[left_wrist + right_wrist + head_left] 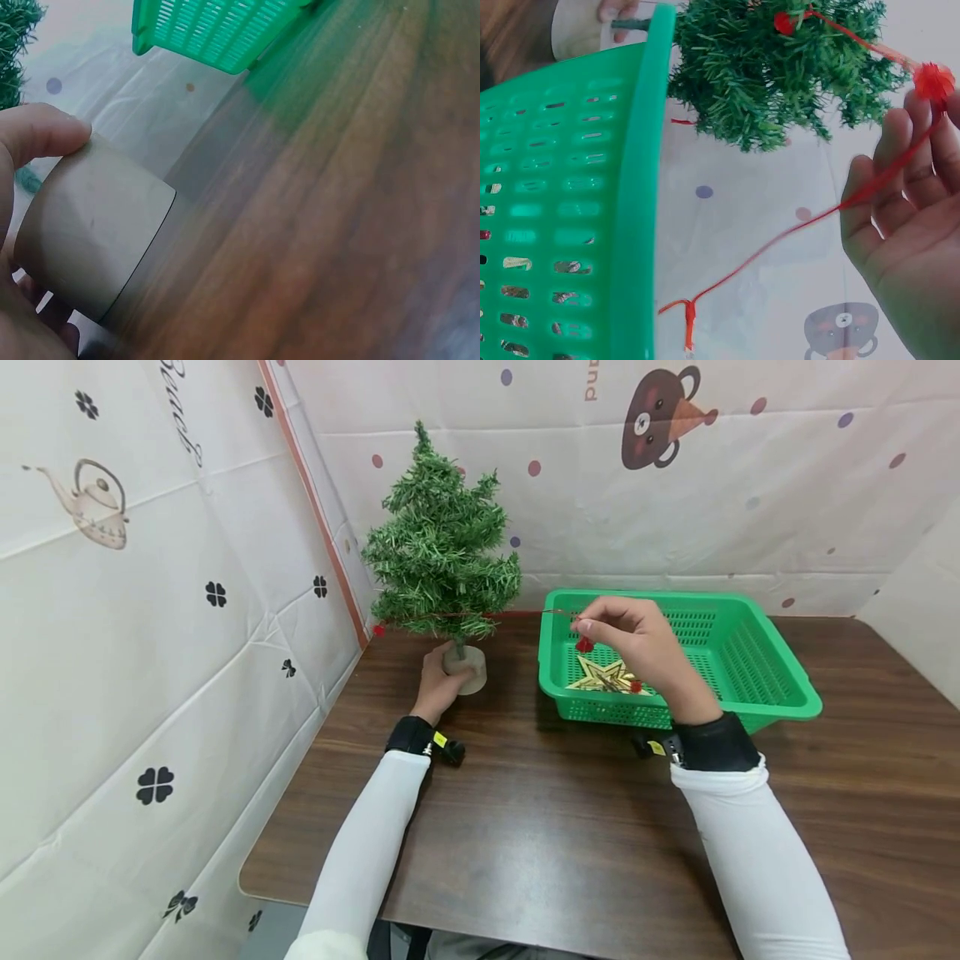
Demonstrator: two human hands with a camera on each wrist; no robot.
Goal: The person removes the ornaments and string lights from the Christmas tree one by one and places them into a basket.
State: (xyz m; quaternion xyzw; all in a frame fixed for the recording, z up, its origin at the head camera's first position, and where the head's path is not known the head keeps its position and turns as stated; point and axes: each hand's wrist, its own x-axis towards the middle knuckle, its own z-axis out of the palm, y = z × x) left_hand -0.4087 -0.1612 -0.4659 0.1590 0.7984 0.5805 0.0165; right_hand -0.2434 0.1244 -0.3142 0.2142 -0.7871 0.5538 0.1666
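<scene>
A small artificial Christmas tree (442, 543) stands upright at the back left of the table. My left hand (433, 687) grips its round pale base (97, 225), the thumb over the top edge. Above the green basket, my right hand (637, 639) pinches a red string (780, 241) with red pom-poms on it. One pom-pom (934, 81) sits at the fingertips in the right wrist view, and another (784, 23) lies against the branches. From my fingers the string runs to the tree's lower branches; a loose length hangs below the hand.
The green plastic basket (795, 672) stands right of the tree, near the back wall. Inside lie gold star ornaments (600, 675) and a red pom-pom (636, 687). A printed white sheet (480, 393) covers the walls behind and to the left of the brown table (525, 810).
</scene>
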